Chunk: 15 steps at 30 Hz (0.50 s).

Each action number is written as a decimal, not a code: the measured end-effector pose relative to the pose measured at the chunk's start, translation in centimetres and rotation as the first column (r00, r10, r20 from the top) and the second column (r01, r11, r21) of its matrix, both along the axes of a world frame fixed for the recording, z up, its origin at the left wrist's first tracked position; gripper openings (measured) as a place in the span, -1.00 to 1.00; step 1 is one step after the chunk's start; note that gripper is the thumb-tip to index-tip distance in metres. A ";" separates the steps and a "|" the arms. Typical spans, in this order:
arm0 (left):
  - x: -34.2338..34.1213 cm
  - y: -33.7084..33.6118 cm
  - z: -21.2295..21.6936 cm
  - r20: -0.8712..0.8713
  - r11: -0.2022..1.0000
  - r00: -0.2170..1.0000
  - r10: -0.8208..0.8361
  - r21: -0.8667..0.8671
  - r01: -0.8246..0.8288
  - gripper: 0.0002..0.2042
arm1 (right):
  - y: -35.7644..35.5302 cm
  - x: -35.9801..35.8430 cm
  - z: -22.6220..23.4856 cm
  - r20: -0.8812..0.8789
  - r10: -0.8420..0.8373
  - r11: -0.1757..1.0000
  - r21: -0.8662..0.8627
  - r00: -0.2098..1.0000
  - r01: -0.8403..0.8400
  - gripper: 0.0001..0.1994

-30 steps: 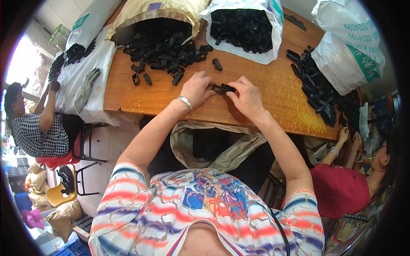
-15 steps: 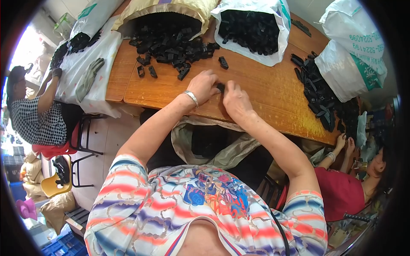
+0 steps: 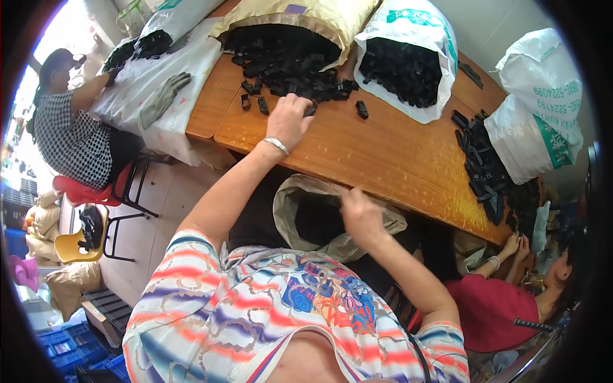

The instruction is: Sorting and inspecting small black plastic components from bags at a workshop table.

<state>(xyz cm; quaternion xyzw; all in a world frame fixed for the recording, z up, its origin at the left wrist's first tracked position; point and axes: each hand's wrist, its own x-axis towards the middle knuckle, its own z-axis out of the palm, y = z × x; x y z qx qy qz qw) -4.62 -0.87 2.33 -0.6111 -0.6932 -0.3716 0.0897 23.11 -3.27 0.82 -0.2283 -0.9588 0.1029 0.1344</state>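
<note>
Reaching fwd, left hand [image 3: 290, 118] lies fingers spread on the black plastic pieces [image 3: 287, 67] spilling from the tan sack [image 3: 306, 16] at the bench [image 3: 383, 153] far edge. Right hand [image 3: 357, 210] hangs below the near edge, over the open beige bag [image 3: 300, 204]; blurred, can't tell its grip.

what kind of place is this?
Likely a small workshop for hand sorting or assembly: open sacks of small black parts spill onto a wooden table, and other people sit working at piles alongside.
</note>
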 end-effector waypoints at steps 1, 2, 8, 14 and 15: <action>-0.3 0.4 -0.2 0.000 0.998 0.999 0.047 -0.036 -0.047 -0.76 | -0.6 0.1 -0.7 -0.040 0.058 0.998 -0.031 0.998 -0.059 -0.63; -0.5 0.8 -1.0 -0.017 0.995 0.998 0.056 -0.084 -0.058 -0.76 | -1.3 0.0 -1.1 -0.018 0.057 0.992 -0.116 0.998 -0.059 -0.61; 1.9 2.2 -2.7 0.083 0.988 0.987 -0.140 -0.052 0.144 -0.86 | 5.6 -1.4 2.2 -0.218 0.017 0.992 -0.120 0.976 -0.044 -0.84; 7.0 4.3 -2.4 0.120 0.930 0.932 -0.342 -0.096 0.354 -0.85 | 22.8 -1.6 0.7 -0.295 -0.314 0.924 0.124 0.902 0.362 -0.82; 7.4 4.2 -2.0 0.138 0.921 0.927 -0.349 -0.131 0.366 -0.84 | 24.7 -2.0 0.8 -0.266 -0.368 0.908 0.104 0.891 0.406 -0.80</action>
